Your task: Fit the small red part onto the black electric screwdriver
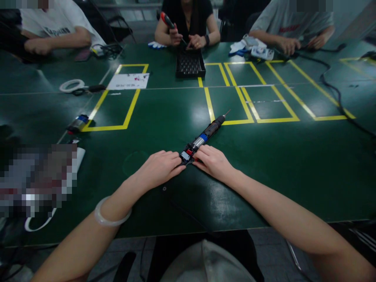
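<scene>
as left hand (pixel 160 168), right hand (pixel 213 160) touch screwdriver (pixel 205 135)

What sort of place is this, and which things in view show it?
Probably an assembly workshop or training bench: a green table marked with yellow tape boxes, a powered screwdriver touched by the person's left hand and right hand, and a black tray farther across.

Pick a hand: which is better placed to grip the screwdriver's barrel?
Right, probably. Both the left hand and the right hand touch the near end of the screwdriver, but its barrel angles away rightward, on the right hand's side.
</scene>
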Demonstrator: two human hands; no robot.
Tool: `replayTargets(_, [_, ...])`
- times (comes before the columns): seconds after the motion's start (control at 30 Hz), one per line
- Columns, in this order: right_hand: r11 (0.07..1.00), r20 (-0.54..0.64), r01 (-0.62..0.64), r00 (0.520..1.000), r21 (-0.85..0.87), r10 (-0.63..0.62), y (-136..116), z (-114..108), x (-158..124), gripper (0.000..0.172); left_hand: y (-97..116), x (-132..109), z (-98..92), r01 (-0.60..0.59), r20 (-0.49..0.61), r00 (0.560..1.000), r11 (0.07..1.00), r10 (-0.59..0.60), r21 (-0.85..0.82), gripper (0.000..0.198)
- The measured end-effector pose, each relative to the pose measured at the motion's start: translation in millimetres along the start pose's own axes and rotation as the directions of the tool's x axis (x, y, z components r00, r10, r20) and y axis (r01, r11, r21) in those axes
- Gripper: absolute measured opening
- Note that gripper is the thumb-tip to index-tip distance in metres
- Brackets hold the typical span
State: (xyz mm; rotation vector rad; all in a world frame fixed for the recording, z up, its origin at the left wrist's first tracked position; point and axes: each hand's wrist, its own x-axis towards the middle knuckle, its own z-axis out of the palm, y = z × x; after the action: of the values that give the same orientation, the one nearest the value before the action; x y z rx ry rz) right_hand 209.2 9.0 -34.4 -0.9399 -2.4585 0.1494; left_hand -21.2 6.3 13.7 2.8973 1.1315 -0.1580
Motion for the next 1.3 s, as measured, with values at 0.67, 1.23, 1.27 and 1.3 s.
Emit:
replayTargets(0.67, [0.973,-0.049,-0.042,0.997,0.228,0.054,2,3,7,0.020,29,17,-1.5,0.491,-0.028,0.871,0.870,-0.490,0.036,0.064])
replayTargets(1.23, [0.976,0.027,-0.045,0.999,0.214,0.041,4,-9,-7,0.017,-44,2,0.3,0.708,-0.001,0.704,0.701,-0.711,0.082,0.079])
replayTargets(1.27, [0.976,0.031,-0.044,0.999,0.211,0.038,4,-9,-7,0.017,-52,-1,0.0,0.727,0.012,0.683,0.682,-0.730,0.074,0.080])
replayTargets(1.3, [0.977,0.036,-0.042,0.999,0.209,0.035,4,-9,-7,0.017,-59,-4,-0.6,0.748,0.027,0.659,0.659,-0.751,0.072,0.081])
